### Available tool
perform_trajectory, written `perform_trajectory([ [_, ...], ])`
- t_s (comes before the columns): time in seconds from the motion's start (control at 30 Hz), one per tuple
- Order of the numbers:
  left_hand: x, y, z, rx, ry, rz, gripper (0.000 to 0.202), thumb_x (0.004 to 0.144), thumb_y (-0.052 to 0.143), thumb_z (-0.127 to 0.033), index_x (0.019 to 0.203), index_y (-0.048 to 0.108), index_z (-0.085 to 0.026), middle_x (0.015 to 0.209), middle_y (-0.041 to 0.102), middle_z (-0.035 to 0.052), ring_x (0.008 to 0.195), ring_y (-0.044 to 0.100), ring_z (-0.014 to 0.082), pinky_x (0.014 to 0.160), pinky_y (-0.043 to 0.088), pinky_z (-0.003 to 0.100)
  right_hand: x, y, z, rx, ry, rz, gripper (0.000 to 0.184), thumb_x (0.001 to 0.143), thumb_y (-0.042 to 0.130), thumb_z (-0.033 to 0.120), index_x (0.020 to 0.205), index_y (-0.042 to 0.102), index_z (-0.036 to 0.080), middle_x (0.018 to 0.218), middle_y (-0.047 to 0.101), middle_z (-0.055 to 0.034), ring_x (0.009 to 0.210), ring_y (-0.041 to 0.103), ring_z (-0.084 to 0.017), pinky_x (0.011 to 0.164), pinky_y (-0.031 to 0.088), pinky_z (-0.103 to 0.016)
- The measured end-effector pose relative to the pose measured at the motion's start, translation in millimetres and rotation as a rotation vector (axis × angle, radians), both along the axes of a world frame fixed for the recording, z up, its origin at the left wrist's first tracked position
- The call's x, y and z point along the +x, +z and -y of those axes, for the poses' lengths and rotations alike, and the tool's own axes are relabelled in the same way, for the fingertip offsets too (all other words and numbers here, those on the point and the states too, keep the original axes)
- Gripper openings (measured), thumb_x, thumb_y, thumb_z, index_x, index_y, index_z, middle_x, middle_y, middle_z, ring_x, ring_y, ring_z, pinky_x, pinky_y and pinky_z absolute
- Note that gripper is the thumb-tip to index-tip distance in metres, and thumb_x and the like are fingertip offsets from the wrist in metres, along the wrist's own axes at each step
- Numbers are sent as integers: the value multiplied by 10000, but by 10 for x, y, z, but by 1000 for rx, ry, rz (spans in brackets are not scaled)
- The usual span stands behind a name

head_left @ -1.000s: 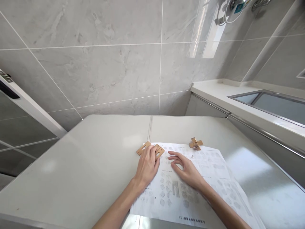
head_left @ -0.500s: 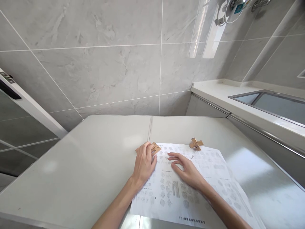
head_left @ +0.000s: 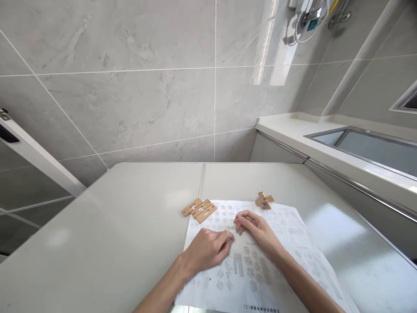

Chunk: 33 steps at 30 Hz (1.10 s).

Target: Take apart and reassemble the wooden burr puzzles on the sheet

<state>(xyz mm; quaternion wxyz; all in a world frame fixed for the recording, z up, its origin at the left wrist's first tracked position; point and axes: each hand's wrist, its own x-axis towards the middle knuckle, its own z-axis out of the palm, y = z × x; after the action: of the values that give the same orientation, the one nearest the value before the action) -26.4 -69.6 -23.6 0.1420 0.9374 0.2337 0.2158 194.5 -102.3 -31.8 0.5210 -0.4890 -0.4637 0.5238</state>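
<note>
My left hand [head_left: 208, 248] rests on the printed paper sheet [head_left: 224, 278], its fingers curled in and nothing showing in them. Across from it, my right hand [head_left: 252, 226] also lies over the sheet with fingers bent together, holding nothing visible. Several flat wooden puzzle pieces [head_left: 205, 214] with slots lie side by side, partly overlapping, at the sheet's upper left corner, apart from my left hand. Beyond my right hand, near the sheet's top edge, stands a cross-shaped assembly of interlocked wooden pieces [head_left: 265, 200]. Rows of small diagrams cover the paper.
The white table [head_left: 137, 226] has a seam [head_left: 202, 180] down its middle. A counter with a sink [head_left: 358, 139] runs along the right. Grey tiled wall [head_left: 137, 108] rises behind, and a white-framed door [head_left: 45, 156] stands at the left.
My left hand has come off the flat wooden pieces, moving toward me and right, and its fingers have curled. My right hand's fingers have drawn in. The view has shifted slightly.
</note>
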Motion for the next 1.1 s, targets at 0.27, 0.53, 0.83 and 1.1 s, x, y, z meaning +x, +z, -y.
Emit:
perform_trajectory([
  [0.27, 37, 6, 38, -101, -4, 38, 180, 989, 511, -138, 1046, 653, -233, 609, 605, -63, 489, 526, 116, 539, 394, 234, 143, -136, -95, 98, -263, 54, 687, 947, 697, 603, 1439, 340, 282, 1077, 704, -66, 672, 707, -204, 581, 580, -351],
  [0.53, -9, 13, -15, 6, -13, 41, 207, 994, 488, -159, 1019, 679, -235, 570, 599, -54, 451, 544, 129, 514, 387, 250, 308, -128, -108, -44, -321, -11, 737, 885, 768, 582, 1381, 286, 327, 1158, 664, -64, 784, 772, -261, 567, 640, -387],
  [0.83, -12, 68, 10, -176, 48, 39, 155, 975, 547, -174, 1012, 679, -248, 644, 635, -51, 542, 594, 137, 559, 414, 251, 163, -132, -97, 54, -206, 233, 365, 952, 668, 574, 1115, 591, 257, 1120, 629, -73, 794, 687, -221, 651, 614, -371],
  [1.1, 17, 19, -145, -765, 256, 542, 579, 961, 699, -557, 1395, 460, -258, 1295, 637, 144, 1055, 704, 224, 838, 603, 358, -89, 88, 57, 68, 168, -94, 407, 1041, 549, 627, 971, 629, 234, 907, 643, -35, 676, 600, -170, 579, 506, -307],
])
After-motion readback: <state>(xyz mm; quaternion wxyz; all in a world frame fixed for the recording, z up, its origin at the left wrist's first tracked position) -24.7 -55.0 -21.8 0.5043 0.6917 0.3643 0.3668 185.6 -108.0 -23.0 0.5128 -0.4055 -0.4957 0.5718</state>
